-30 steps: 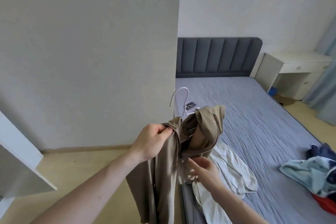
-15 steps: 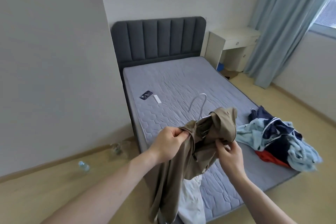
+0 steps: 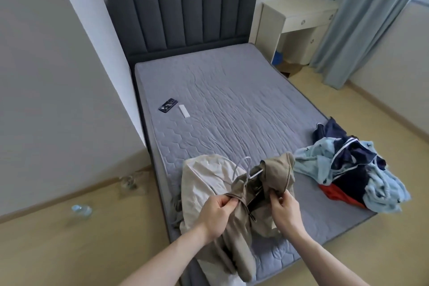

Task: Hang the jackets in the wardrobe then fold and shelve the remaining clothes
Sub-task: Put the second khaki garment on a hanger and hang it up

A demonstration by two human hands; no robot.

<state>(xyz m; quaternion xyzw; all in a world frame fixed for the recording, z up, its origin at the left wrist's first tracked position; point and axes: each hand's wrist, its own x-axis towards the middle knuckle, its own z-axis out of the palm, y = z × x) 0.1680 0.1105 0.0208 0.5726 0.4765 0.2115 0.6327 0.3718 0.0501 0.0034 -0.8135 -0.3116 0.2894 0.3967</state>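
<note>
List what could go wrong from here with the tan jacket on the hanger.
1. Both hands, left hand and right hand, pinch only the front edges of the tan jacket; the white hanger looks half seated, so a shoulder may slip off.
2. The jacket's lower part hangs past the bed edge and could drag on the floor.
3. It lies partly over the cream garment, which might get pulled along when lifted.

The middle and upper mattress (image 3: 232, 104) lies open, save a phone (image 3: 168, 105) and white strip (image 3: 184, 111) at centre-left. A clothes pile (image 3: 348, 169) crowds the right; a cream garment (image 3: 204, 183) blocks lower centre.
</note>
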